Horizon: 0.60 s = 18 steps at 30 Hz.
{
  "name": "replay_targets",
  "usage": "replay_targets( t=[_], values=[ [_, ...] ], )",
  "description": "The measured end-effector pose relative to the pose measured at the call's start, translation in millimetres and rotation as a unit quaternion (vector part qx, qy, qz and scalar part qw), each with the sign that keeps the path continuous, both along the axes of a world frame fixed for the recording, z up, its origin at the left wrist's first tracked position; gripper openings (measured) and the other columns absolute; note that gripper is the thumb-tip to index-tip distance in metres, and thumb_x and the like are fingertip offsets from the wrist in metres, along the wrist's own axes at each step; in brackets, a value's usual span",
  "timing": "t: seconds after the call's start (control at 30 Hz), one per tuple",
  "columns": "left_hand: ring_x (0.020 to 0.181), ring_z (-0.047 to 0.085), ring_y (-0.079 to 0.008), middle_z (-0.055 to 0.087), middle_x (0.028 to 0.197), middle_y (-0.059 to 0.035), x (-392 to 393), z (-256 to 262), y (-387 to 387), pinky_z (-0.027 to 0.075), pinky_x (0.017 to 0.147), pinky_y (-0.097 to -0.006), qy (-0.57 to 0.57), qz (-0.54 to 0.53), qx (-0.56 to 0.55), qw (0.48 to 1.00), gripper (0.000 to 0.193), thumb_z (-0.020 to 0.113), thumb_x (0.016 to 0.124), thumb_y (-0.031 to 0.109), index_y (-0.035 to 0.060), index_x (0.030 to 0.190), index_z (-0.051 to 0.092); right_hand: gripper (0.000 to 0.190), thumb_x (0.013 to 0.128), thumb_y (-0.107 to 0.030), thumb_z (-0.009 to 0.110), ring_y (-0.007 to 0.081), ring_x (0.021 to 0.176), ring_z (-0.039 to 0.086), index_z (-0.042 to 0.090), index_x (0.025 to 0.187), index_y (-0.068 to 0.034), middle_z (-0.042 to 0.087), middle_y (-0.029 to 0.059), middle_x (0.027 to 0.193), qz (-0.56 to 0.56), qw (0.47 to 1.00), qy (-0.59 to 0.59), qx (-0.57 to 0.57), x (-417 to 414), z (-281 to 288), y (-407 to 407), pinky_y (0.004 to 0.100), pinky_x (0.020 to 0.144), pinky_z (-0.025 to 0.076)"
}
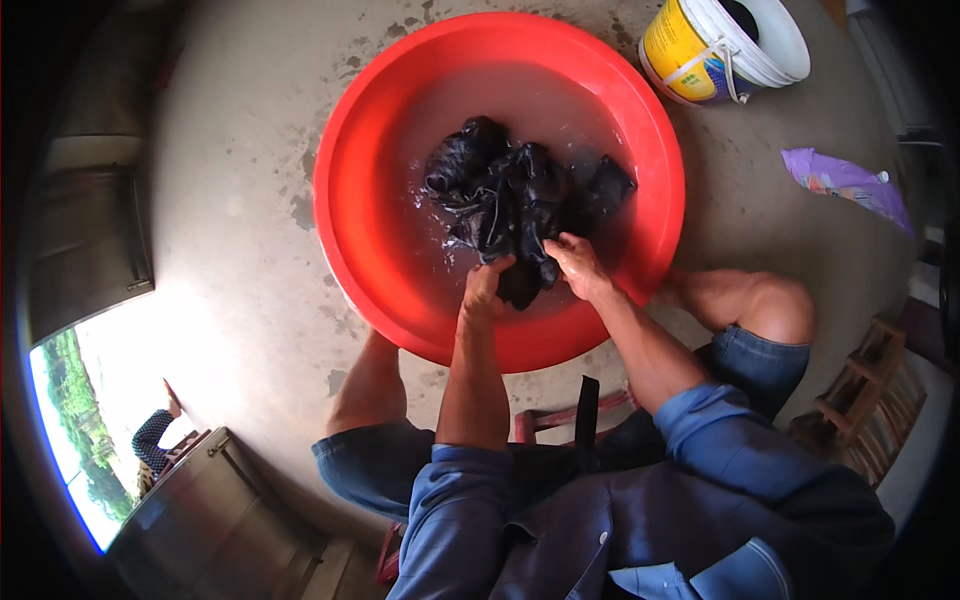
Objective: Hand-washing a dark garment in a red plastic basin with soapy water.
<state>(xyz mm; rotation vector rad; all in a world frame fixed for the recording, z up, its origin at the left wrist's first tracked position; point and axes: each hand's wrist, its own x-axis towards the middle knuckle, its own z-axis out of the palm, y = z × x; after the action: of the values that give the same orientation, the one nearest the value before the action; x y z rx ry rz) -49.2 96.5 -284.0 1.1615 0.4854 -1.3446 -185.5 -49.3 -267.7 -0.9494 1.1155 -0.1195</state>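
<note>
A large red plastic basin (664, 187) stands on the floor between my knees, holding greyish, murky water (517, 90). Bunched black wet cloth (525, 187) lies partly sunk in it, with one corner spread towards the right wall. My left hand (486, 281) grips the near end of the cloth, thumb on top and fingers mostly hidden. On the other side of the same fold, my right hand (576, 264) pinches the fabric between thumb and fingers. The two hands are a short way apart, at the near side of the basin.
A white and yellow plastic bucket (686, 56) with a dark thing inside stands beyond the basin at right. A purple plastic bag (847, 184) lies on the concrete floor. A wooden slatted object (862, 390) sits at lower right. Another person's patterned leg (152, 439) shows by the bright doorway.
</note>
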Motion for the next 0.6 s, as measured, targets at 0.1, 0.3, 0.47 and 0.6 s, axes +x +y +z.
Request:
replay_targets(
  t=[0.1,0.3,0.47,0.6],
  values=[
    [0.094,0.074,-0.0296,0.075,0.106,-0.0138,51,36,37,0.061,0.084,-0.0433,-0.049,0.023,0.072,0.996,0.043,0.079,0.086,0.009,-0.0012,0.125,0.064,0.020,0.094,-0.024,0.074,0.0047,0.066,0.043,0.065,0.084,-0.009,0.054,-0.0062,0.076,0.021,0.993,-0.075,-0.090,28,70,7,0.0256,0.060,0.038],
    [0.093,0.073,-0.0247,0.070,0.103,-0.0112,155,133,110,0.061,0.080,-0.0348,-0.828,-0.200,-0.061,0.520,0.049,0.085,0.079,0.005,-0.0009,0.123,0.063,0.022,0.094,-0.019,0.072,0.0125,0.082,0.070,0.063,0.110,-0.007,0.068,0.0007,0.093,0.058,0.957,-0.282,0.046,55,219,-50,0.0347,0.067,0.063],
    [0.112,0.067,-0.0345,0.063,0.125,-0.0227,155,259,55,0.059,0.090,-0.0440,-0.628,-0.287,-0.126,0.713,0.060,0.064,0.096,0.004,-0.0099,0.148,0.037,0.021,0.095,-0.012,0.072,0.0196,0.082,0.072,0.061,0.107,0.001,0.070,0.0104,0.095,0.088,0.946,-0.313,-0.020,46,288,-97,0.0388,0.074,0.064],
    [0.106,0.069,-0.0325,0.065,0.120,-0.0224,117,320,14,0.058,0.091,-0.0403,-0.256,0.012,-0.190,0.948,0.056,0.058,0.091,-0.003,-0.0139,0.144,0.042,0.021,0.095,-0.010,0.071,0.0243,0.092,0.074,0.061,0.110,0.002,0.071,0.0133,0.104,0.075,0.946,-0.309,-0.071,41,313,-129,0.0426,0.082,0.064]
  ],
)
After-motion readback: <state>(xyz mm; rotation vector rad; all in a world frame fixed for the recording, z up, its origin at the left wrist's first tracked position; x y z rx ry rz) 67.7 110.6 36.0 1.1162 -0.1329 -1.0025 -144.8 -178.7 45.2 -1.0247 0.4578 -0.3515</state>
